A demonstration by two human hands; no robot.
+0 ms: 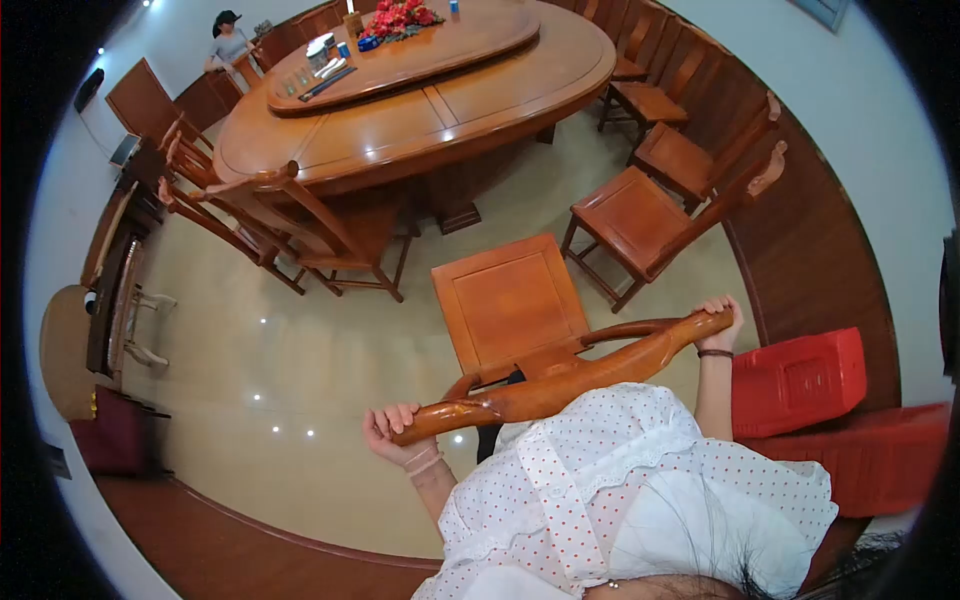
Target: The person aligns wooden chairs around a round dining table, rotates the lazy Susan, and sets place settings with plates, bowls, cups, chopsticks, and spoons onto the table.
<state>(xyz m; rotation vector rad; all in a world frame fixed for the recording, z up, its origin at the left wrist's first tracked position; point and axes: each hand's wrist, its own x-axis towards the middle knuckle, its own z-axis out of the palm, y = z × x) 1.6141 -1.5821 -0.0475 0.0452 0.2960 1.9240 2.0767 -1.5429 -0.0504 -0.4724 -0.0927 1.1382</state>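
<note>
Gripping the top rail [565, 385] of a wooden chair [515, 305] at both ends, in the lower centre of the frame
With the left hand [395, 430], grasping the left end, fingers curled over the wood; with the right hand [722, 315], grasping the other end, higher up and to the right, also with fingers curled over
Holding the rail close in front of the spotted top [575, 480]; cannot tell from this angle whether touching it
Seat turned towards the round table [480, 122] at the top of the frame, with bare floor [330, 380] in between; legs mostly hidden, so impossible to say whether standing on the floor or slightly lifted
Near another chair [635, 215] on the upper right, apart from a third chair [345, 225] on the left, and with red stools [797, 385] beside the right forearm
Further off, at the upper left, a person [232, 45] beside more furniture

Step in hand, by judgement: handling the chair from behind, with a firm hold already taken at both ends
For any shift from here, best to keep both grips even, steer or lift squarely by the rail, and leave room for the legs beside the nearest chair on the right
</note>
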